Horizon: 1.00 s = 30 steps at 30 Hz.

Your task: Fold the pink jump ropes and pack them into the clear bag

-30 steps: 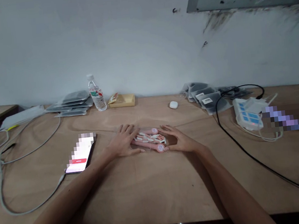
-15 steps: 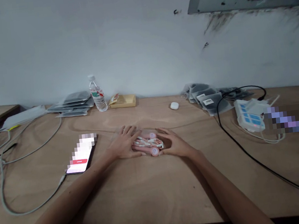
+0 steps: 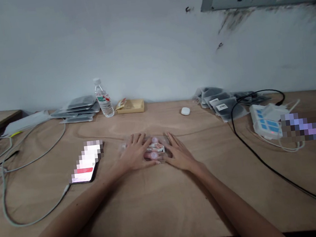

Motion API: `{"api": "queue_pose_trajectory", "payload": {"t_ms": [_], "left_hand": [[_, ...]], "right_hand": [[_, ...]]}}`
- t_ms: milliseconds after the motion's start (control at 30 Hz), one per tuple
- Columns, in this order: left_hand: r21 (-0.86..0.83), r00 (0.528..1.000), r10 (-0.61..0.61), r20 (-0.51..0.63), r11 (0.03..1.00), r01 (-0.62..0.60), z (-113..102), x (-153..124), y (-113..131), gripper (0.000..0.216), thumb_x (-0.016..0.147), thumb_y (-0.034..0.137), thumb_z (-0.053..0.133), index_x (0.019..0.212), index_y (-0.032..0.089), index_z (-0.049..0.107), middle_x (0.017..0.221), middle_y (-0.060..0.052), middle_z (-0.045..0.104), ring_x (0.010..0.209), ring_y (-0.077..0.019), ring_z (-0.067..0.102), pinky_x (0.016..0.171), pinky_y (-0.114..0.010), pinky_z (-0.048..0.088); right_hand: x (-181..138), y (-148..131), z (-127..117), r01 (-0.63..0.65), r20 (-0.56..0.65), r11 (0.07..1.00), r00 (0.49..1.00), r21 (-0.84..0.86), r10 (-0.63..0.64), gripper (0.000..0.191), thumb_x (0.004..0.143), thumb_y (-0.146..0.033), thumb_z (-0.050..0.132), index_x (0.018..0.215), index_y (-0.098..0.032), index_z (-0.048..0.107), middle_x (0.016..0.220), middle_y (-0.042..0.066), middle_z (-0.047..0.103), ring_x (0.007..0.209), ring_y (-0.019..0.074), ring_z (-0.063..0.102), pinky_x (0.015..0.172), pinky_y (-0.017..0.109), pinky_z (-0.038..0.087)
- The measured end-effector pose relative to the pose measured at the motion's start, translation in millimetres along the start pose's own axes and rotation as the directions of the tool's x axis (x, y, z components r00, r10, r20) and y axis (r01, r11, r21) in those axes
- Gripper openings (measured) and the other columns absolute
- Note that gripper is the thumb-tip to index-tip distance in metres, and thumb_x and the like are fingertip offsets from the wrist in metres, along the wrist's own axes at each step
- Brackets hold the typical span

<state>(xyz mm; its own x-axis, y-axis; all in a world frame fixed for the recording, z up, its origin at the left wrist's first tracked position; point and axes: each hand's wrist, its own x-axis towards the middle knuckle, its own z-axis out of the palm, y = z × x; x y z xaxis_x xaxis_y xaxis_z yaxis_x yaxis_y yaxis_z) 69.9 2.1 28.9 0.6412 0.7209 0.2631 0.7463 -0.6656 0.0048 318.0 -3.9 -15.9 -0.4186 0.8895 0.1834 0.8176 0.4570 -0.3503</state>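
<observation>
Head view: a clear bag (image 3: 156,147) of pink pieces lies on the table (image 3: 162,205), right of the phone (image 3: 87,165). The left hand (image 3: 135,154), nearer the phone, lies flat on the bag with fingers spread. The right hand (image 3: 179,154), farther from the phone, lies flat on its other end, fingers stretched out.

Dim, even indoor light, soft faint shadows, overall blur, wide-angle edge bending.
</observation>
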Motion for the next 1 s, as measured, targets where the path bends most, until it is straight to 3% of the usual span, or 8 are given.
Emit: {"api": "queue_pose_trajectory", "payload": {"t_ms": [233,367,467,600,733,1000], "left_hand": [[-0.021,1.0,-0.008,0.002,1.0,0.008,-1.8,0.7,1.7,0.089,0.08,0.084,0.053,0.144,0.022,0.049,0.145,-0.018,0.048,0.133,-0.0401,0.042,0.112,-0.06,0.028],[-0.03,1.0,-0.005,0.015,1.0,0.005,-2.3,1.1,0.8,0.089,0.08,0.084,0.052,0.143,0.021,0.049,0.145,-0.019,0.048,0.134,-0.0398,0.042,0.113,-0.061,0.027],[-0.032,1.0,-0.006,0.015,0.999,0.006,-4.1,0.8,1.8,0.089,0.08,0.085,0.051,0.142,0.021,0.05,0.145,-0.018,0.048,0.133,-0.0394,0.042,0.112,-0.06,0.028],[-0.023,1.0,-0.014,-0.001,1.0,0.014,-5.1,0.3,3.7,0.089,0.079,0.085,0.051,0.14,0.021,0.051,0.145,-0.018,0.048,0.133,-0.0395,0.042,0.112,-0.06,0.028],[-0.022,1.0,-0.018,0.005,1.0,0.019,-4.4,0.4,4.1,0.089,0.079,0.084,0.052,0.142,0.021,0.049,0.145,-0.018,0.048,0.134,-0.0391,0.042,0.113,-0.059,0.027],[-0.043,0.999,-0.046,0.013,0.998,0.047,-1.8,0.3,3.5,0.089,0.079,0.084,0.054,0.143,0.022,0.048,0.148,-0.017,0.046,0.136,-0.0388,0.04,0.114,-0.06,0.024]], "right_hand": [[1.8,6.2,-6.5,0.055,0.035,0.998,0.998,0.015,-0.055,0.072,0.093,-0.062,0.057,0.155,-0.03,0.04,0.17,0.01,0.014,0.154,0.0353,0.019,0.121,0.054,0.027],[0.6,23.3,-9.5,0.071,-0.048,0.995,0.997,0.072,-0.068,0.066,0.091,-0.061,0.06,0.144,-0.022,0.053,0.162,0.017,0.034,0.149,0.034,0.032,0.119,0.054,0.032],[-0.7,34.9,-8.3,0.006,-0.119,0.997,0.993,0.076,0.003,0.075,0.086,-0.063,0.064,0.143,-0.016,0.051,0.155,0.022,0.042,0.145,0.0355,0.039,0.117,0.055,0.034],[-1.2,40.5,-4.9,-0.032,-0.127,0.999,0.991,0.029,0.035,0.084,0.086,-0.065,0.064,0.149,-0.014,0.043,0.155,0.023,0.042,0.145,0.0371,0.037,0.118,0.056,0.033],[-1.2,39.1,-5.9,0.023,-0.125,0.999,0.992,0.022,-0.02,0.069,0.09,-0.061,0.061,0.145,-0.021,0.05,0.155,0.018,0.044,0.144,0.0356,0.04,0.116,0.056,0.035],[-2.0,31.8,-7.0,0.164,-0.089,0.987,0.983,0.007,-0.162,0.049,0.099,-0.045,0.052,0.141,-0.02,0.056,0.154,0.017,0.046,0.144,0.0328,0.04,0.117,0.055,0.035]]}}
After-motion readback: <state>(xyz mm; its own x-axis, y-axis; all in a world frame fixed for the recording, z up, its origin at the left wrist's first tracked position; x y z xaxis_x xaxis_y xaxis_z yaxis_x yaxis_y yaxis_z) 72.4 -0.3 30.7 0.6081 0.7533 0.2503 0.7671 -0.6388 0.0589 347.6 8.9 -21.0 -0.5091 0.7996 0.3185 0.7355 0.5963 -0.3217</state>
